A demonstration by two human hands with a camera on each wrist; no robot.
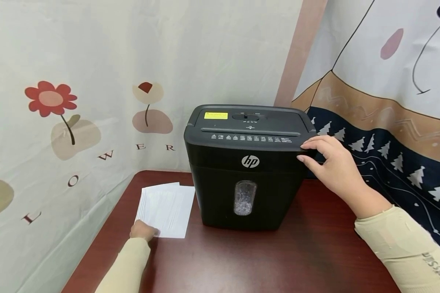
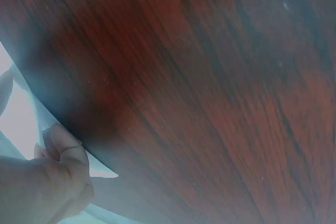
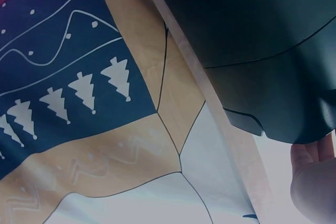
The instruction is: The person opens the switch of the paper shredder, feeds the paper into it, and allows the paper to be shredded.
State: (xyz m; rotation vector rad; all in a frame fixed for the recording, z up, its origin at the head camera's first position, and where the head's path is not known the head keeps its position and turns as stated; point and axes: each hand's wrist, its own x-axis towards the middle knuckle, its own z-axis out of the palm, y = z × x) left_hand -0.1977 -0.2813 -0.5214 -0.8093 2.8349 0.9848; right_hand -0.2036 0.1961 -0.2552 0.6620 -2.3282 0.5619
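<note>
A black HP paper shredder [image 1: 220,195] stands upright on the table, shreds showing through its small front window [image 1: 245,198]. To its left lies a fanned stack of white paper [image 1: 168,207]. My left hand [image 1: 144,230] pinches the stack at its near left corner; in the left wrist view, that hand [image 2: 63,177] has its fingers curled at the paper's edge [image 2: 102,167]. My right hand [image 1: 335,167] touches the shredder's upper right front corner, fingers on the top edge and thumb at the front face. Its fingertips [image 3: 310,153] meet the dark casing in the right wrist view.
The dark red wooden table [image 1: 242,260] reaches back to a white printed curtain [image 1: 106,49]. A navy and tan curtain [image 1: 381,134] hangs close behind the right hand. On the shredder's lid are a slider switch [image 1: 245,116] and a narrow feed slot [image 1: 249,132].
</note>
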